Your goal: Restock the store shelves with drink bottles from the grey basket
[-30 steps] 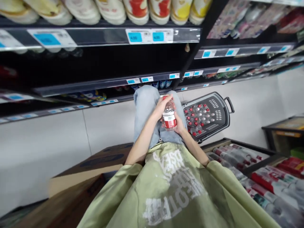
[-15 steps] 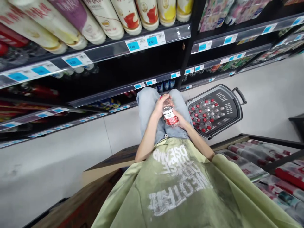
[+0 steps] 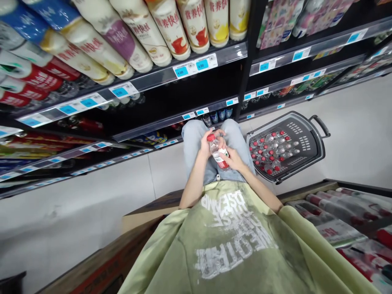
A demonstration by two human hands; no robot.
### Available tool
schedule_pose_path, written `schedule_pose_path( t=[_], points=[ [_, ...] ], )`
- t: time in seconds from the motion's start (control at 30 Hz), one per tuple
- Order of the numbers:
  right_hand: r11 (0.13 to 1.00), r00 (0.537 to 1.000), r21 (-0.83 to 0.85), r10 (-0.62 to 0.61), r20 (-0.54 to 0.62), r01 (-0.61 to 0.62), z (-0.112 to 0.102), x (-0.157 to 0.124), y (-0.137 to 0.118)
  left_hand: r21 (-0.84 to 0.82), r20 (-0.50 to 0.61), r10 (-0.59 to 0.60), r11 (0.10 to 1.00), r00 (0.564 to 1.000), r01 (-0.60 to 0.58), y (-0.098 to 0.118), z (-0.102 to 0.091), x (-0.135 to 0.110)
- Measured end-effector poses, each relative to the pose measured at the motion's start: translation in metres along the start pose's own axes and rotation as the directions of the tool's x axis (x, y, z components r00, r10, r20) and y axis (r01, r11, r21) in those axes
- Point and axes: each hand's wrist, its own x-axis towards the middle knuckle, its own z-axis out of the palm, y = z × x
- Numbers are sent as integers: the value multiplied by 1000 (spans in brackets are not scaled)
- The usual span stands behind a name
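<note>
A small clear plastic bottle (image 3: 221, 161) with a red cap and a red-and-white label is held over my lap, tilted with its cap up and to the left. My left hand (image 3: 206, 145) is curled round the upper part, its fingers behind the neck and the red cap uncovered. My right hand (image 3: 234, 159) grips the lower body, thumb across the label. The bottle looks transparent above the label; whether it holds liquid I cannot make out.
A dark shopping basket (image 3: 311, 143) to my right holds several red-capped bottles (image 3: 271, 152). Ahead stands a shelf (image 3: 165, 75) with white drink bottles (image 3: 174, 34) and price tags. Packed bottles (image 3: 339, 206) lie behind right; a cardboard box (image 3: 137, 220) is behind left.
My left hand has slid off the cap, leaving it exposed, and its fingers now sit behind the neck. The bottle is turned slightly. The view has shifted, showing more of the upper shelf.
</note>
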Motion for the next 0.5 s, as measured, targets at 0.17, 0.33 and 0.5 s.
schedule_pose_path(
  t=[0.17, 0.33, 0.5],
  points=[
    [998, 998, -51, -48, -48, 45, -2, -5, -2, -13, 21, 8, 1000, 1000, -7, -1, 6, -2],
    [991, 992, -131, -32, -118, 16, 1, -5, -6, -134, -163, 119, 981, 979, -142, -20, 7, 3],
    [992, 969, -107, 37, -245, -65, 3, 1, -1, -274, -235, 19, 958, 972, -84, -38, 10, 11]
  ],
)
